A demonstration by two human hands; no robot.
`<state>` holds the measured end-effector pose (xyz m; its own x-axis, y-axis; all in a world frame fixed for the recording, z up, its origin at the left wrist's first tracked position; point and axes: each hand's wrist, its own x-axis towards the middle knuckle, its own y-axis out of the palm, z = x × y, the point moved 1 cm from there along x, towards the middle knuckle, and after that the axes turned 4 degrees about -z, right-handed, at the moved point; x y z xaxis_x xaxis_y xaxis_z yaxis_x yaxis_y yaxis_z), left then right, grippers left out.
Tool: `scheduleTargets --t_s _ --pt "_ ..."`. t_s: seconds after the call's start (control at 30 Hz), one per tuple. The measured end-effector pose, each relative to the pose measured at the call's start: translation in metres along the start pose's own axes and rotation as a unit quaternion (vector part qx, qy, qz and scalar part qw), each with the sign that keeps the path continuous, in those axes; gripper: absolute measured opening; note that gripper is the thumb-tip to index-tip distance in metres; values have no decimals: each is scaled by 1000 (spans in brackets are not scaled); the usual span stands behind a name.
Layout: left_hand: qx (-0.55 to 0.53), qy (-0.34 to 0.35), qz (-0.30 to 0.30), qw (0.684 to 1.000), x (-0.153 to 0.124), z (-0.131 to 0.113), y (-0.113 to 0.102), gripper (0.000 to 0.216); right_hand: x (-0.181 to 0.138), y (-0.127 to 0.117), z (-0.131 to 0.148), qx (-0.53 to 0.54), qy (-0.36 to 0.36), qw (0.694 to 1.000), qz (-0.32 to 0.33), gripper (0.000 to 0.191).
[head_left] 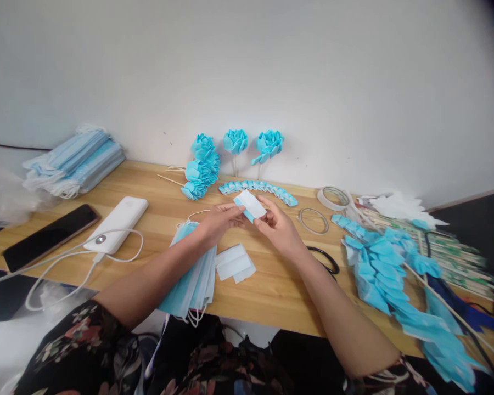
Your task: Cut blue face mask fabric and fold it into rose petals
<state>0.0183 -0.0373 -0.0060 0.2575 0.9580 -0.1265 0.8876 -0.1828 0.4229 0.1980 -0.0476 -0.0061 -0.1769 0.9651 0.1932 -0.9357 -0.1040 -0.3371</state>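
Both hands meet above the middle of the wooden table [280, 285]. My left hand [220, 221] and my right hand [276, 225] pinch opposite ends of a small folded piece of mask fabric [251, 206], white on top with a blue edge. Under my left forearm lies a stack of blue face masks [191, 282]. Next to it rest cut white fabric pieces [234, 263]. Just beyond the hands runs a curved strip of folded blue petals [258, 189].
Three blue fabric flowers on sticks [235, 142] lean on the wall. A mask pile [76, 162], a phone [49, 236] and a white power bank [117, 224] with cable are left. Tape rolls [332, 197], scissors handles [325, 259], folded blue pieces [389, 274] and sticks lie right.
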Motion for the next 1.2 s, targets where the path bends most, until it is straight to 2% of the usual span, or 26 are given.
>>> scheduleTargets --t_s 0.07,0.17,0.27,0.4,0.57,0.7,0.97,1.2 --pt "-21 -1 0 1000 0 -3 -1 31 2 -5 1 -8 -9 1000 -6 58" --pt "-30 -6 -5 1000 0 -4 -3 29 4 -13 2 -57 -46 996 -59 55" --pt "-30 -14 -3 999 0 -3 -4 29 5 -14 4 -155 -145 972 -103 59" --pt "-33 -17 13 999 0 -1 -3 28 2 -9 7 -246 -288 922 -81 59" --pt "-31 -30 23 999 -2 -2 -1 29 0 -6 11 -259 -348 898 -71 42" --pt "-22 -38 25 999 -2 -2 1 32 -1 -6 12 -239 -355 902 -62 37" --pt "3 -33 25 999 -3 0 2 32 1 -6 7 -198 -274 940 -40 25" --pt "22 -32 23 999 -4 -1 6 32 2 -6 7 -186 -273 943 -40 22"
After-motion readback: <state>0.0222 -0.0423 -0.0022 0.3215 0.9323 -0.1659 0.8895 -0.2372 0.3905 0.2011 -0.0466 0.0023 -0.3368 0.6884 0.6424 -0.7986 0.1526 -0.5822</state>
